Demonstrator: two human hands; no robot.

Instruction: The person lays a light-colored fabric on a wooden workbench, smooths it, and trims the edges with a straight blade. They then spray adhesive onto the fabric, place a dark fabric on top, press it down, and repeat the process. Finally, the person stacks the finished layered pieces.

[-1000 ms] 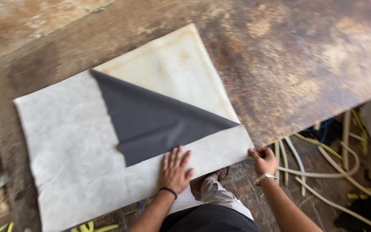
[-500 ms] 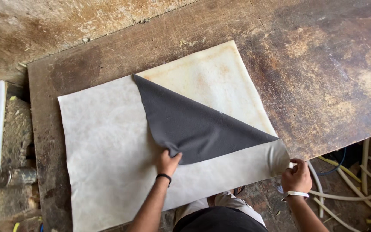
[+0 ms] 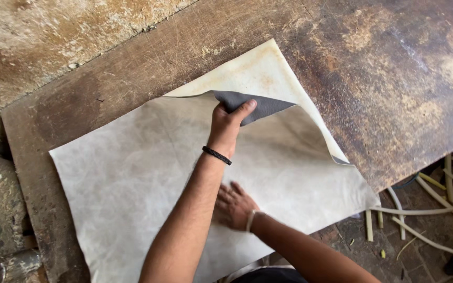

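Now the left hand grips the folded corner of the pale sheet, fingers closed on the edge, so only a small part of the dark grey underside shows; half a second ago this dark flap lay wide open across the sheet. The right hand has left the sheet's near right corner and presses flat on the middle, fingers spread. The sheet lies on the worn wooden table, its near edge hanging over. Pale hoses lie on the floor at right.
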